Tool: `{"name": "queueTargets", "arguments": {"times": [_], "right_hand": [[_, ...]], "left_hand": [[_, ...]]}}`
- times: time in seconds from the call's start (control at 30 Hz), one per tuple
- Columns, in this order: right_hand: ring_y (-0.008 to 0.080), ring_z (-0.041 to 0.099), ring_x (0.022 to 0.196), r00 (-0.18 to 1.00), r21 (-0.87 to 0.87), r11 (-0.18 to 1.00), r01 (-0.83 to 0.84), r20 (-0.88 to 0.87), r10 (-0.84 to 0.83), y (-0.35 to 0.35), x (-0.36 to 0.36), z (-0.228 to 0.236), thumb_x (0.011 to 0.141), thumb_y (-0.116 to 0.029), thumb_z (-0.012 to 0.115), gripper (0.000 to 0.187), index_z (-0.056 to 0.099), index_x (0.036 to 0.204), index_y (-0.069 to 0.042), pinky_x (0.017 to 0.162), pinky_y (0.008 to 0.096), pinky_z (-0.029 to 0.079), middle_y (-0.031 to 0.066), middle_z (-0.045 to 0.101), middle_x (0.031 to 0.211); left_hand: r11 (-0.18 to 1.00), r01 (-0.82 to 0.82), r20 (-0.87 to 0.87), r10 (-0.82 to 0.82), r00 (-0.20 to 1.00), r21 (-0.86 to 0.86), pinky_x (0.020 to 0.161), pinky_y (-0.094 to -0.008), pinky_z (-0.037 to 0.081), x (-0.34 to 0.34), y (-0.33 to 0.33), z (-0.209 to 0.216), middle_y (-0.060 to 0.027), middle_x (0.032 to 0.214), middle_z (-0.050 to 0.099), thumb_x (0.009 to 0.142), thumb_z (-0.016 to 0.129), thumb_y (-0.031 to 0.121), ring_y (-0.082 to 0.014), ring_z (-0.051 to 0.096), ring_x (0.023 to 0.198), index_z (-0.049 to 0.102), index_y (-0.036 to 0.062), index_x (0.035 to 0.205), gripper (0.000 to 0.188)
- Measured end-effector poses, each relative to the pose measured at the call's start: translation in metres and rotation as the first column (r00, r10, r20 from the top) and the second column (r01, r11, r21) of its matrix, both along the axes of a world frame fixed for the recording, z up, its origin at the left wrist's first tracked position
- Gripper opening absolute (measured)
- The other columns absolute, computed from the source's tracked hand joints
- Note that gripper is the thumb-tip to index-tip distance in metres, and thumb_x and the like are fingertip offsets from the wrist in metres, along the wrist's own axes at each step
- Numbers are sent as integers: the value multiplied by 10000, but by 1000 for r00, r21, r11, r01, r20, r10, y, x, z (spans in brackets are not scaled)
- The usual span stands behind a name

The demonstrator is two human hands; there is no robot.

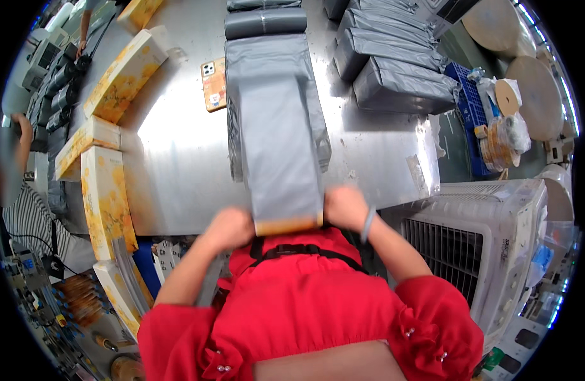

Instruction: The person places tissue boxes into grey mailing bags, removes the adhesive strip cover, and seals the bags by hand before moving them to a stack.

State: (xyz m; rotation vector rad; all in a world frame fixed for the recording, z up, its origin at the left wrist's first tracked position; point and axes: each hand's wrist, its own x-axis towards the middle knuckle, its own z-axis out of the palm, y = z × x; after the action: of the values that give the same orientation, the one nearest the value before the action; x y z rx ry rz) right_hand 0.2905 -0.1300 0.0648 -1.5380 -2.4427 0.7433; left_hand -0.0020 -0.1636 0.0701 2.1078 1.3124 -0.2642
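Note:
A grey plastic mailer bag [283, 146] lies lengthwise on the metal table in front of me, its near end at the table's front edge. At the bag's near end a yellow-orange strip [289, 225] shows, seemingly the end of a box inside. My left hand [232, 227] is closed at the near left corner of the bag. My right hand [346, 208], with a band on its wrist, is closed at the near right corner. Both hands are slightly blurred. More flat grey bags [267, 51] lie beneath the one I hold.
A phone in an orange case [214, 86] lies left of the bags. Yellow floral boxes [108, 197] line the left side. Packed grey parcels [400, 89] sit at the far right, near a blue crate [467, 114]. A white air cooler [489, 247] stands at right. People are at the far left.

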Motion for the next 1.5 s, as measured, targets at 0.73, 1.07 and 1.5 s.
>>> {"name": "queueTargets", "arguments": {"times": [0.73,1.07,1.5], "right_hand": [[241,624,905,748,-534,836,126,-503,-434,14,44,-46,918,-93,438,265,525,1142,17,785,328,482,148,644,959],[244,564,1103,922,348,877,-331,-80,380,65,82,17,831,-84,516,370,531,1198,-46,956,381,432,105,554,1255],[221,497,634,719,84,957,277,-680,-148,123,22,-14,848,-71,581,101,552,778,-5,591,290,398,77,539,766]], "left_hand": [[882,-457,765,214,608,116,639,-344,437,148,40,-31,-136,871,547,793,632,42,-285,540,746,548,1,828,100],[963,-257,-175,268,947,85,821,-406,488,-67,-131,-36,-174,1066,580,750,541,45,-356,567,1003,554,41,1138,388],[713,-669,786,283,550,211,561,-290,416,22,116,0,-74,733,527,833,592,44,-190,503,601,523,9,753,111]]}}
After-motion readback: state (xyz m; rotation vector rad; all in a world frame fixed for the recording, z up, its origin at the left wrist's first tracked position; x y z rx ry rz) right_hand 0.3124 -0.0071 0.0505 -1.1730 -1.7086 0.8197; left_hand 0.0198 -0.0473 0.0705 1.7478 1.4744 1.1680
